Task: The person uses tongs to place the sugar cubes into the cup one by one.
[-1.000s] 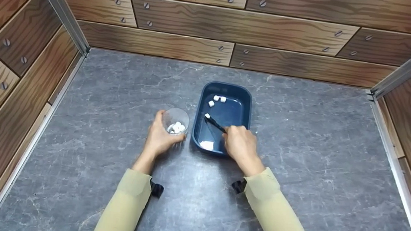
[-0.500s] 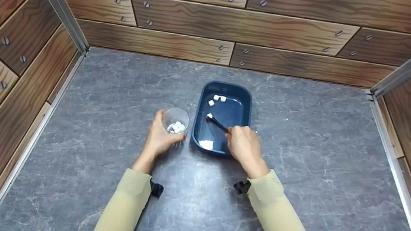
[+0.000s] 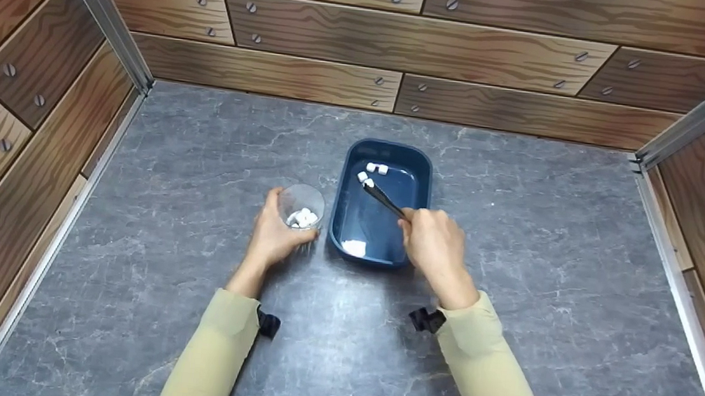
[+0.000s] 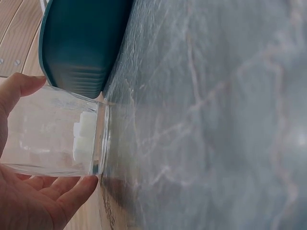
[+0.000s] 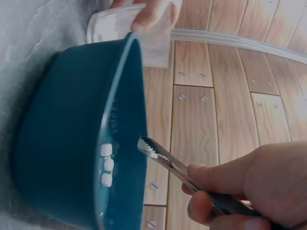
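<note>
My left hand (image 3: 277, 230) grips a clear cup (image 4: 43, 129) that stands on the grey tabletop, thumb on one side and fingers on the other. Several small white cubes (image 3: 303, 218) lie at the bottom of the cup. Over the dark blue basin (image 3: 425, 185), my right hand (image 3: 435, 240) pinches slim metal tongs (image 5: 172, 166) with serrated tips. A white cube (image 3: 369, 183) shows at the tips of the tongs. Inside the basin, three more white cubes (image 5: 108, 164) lie on its floor, toward the far left in the head view.
The basin stands just right of the cup, with a narrow gap between them in the head view. Wood-patterned walls (image 3: 312, 79) close off the back and both sides of the grey marbled tabletop (image 3: 545, 253). Metal rails (image 3: 698, 107) run along the corners.
My right hand has moved a little right and away from me. The tongs' tips, with the white cube, have gone toward the other cubes. My left hand and the cup have stayed put.
</note>
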A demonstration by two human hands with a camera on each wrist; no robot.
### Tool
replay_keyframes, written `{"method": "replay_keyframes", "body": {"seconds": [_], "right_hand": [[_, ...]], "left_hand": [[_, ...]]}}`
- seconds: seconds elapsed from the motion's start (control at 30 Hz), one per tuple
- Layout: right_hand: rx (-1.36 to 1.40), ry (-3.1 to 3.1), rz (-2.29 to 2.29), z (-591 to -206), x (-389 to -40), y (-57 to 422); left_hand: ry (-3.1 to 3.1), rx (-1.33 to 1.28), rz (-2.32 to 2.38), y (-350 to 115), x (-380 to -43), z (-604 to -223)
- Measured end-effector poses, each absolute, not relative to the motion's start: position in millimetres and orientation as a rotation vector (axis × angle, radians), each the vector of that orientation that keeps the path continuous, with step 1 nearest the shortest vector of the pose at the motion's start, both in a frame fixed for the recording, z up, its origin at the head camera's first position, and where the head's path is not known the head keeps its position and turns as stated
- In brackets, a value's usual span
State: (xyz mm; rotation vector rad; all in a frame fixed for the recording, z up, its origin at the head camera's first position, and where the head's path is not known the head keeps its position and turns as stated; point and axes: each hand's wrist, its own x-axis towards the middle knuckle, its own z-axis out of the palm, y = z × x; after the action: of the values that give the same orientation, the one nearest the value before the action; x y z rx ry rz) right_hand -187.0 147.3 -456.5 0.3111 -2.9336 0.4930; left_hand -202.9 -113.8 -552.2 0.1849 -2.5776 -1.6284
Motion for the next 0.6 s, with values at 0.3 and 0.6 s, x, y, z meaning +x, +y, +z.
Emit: {"method": "replay_keyframes", "body": {"seconds": [0.3,0.6], "right_hand": [[0.357,-2.875,0.500,-440.4,-176.6,141.8],[0.477,-2.781,0.513,-431.9,-158.9,125.2]], "left_hand": [[-2.575,0.190,-1.634,-113.9,-202.8,-552.2],[-2.576,0.197,-1.638,-113.3,-203.0,-551.1]]}}
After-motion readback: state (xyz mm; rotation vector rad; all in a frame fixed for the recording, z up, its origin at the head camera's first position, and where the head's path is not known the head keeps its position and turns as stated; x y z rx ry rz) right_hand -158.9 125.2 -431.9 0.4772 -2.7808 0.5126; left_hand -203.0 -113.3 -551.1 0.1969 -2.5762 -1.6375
